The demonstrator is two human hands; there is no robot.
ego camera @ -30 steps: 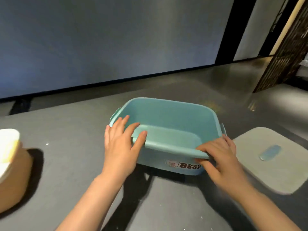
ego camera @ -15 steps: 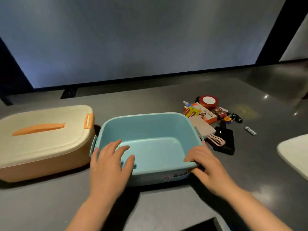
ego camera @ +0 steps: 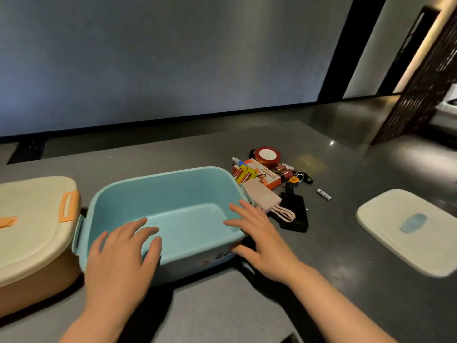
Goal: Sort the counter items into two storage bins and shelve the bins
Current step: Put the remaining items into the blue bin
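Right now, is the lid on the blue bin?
No, the blue bin is open and its lid lies flat on the counter to its right.

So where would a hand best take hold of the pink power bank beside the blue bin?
Pinch the pink power bank across its long edges from above, at the far end: it lies flat, its near end carries looped cables and overlaps the black case.
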